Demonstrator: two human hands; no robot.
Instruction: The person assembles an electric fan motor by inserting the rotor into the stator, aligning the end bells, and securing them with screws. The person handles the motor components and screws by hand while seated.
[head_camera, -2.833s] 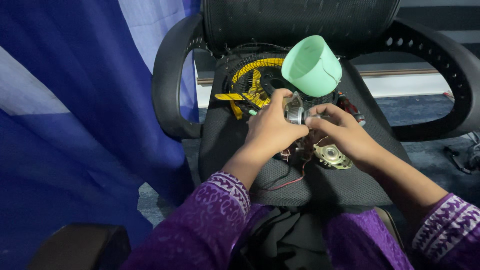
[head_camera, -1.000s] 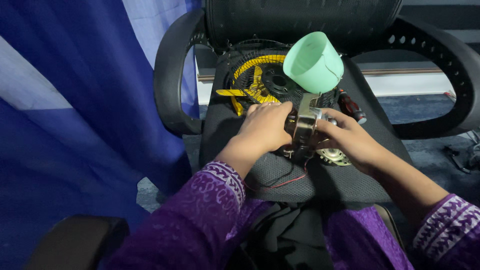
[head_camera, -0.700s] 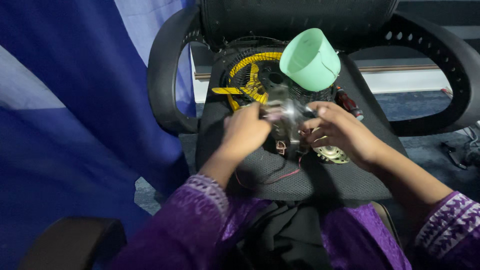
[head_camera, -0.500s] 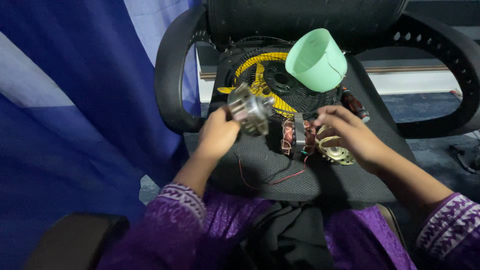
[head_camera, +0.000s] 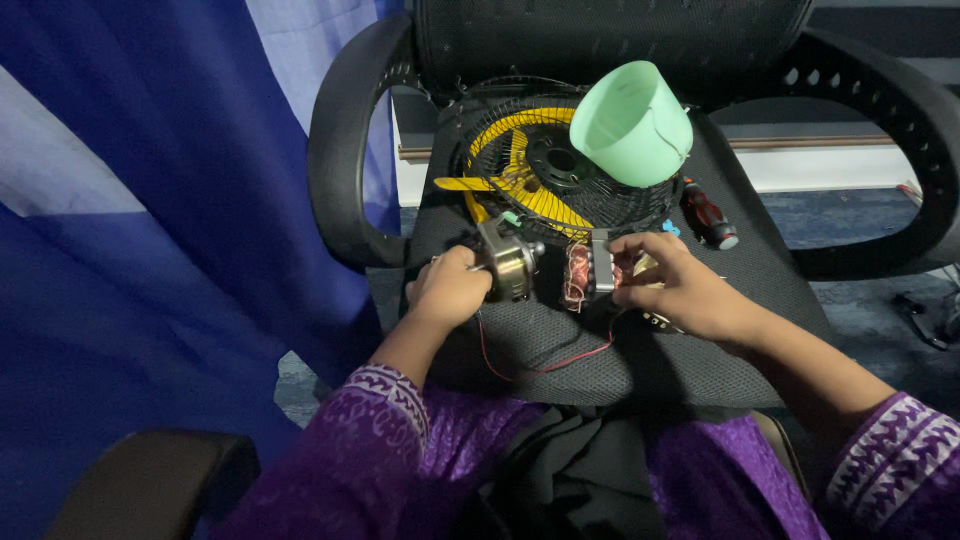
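metal motor housing (head_camera: 508, 262) in left fingers (head_camera: 462, 262), copper coil (head_camera: 590, 275) under right fingers (head_camera: 628, 245)

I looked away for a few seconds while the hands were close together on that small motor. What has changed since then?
The motor has come apart. The left hand drew the metal housing piece off to the left and holds it; the right hand keeps the copper-wound part on the chair seat. A red wire now shows between them. The green cup, fan grille and screwdriver stayed put.
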